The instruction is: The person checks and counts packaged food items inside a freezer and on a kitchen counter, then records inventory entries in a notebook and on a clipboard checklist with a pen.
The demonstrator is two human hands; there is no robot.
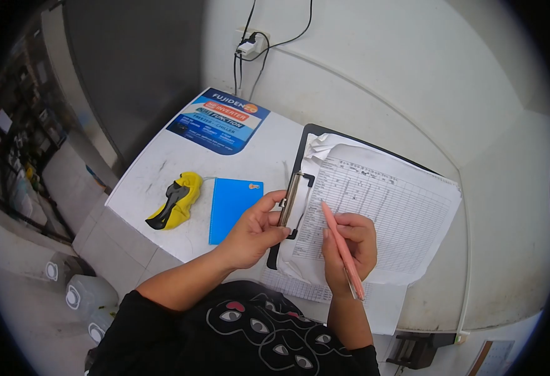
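Note:
A black clipboard point(273, 255) with a metal clip holds printed table sheets point(391, 216), lying at a slant over the white freezer top. My left hand point(255, 230) is closed on the board's clip edge, thumb and fingers at the metal clip. In my right hand point(352, 254) is a pink pen point(344, 245), pinched between thumb and fingers, its tip over the left part of the printed rows. A blue notebook point(234, 210) lies just left of my left hand. Further left sits a yellow and black cloth-like item point(180, 202).
A blue Fujidenzo label point(218, 122) is on the white top point(143, 175) near the wall. Cables hang from a wall outlet point(253, 42). Plastic containers point(90, 292) stand on the floor at lower left. A dark device point(416, 351) is at lower right.

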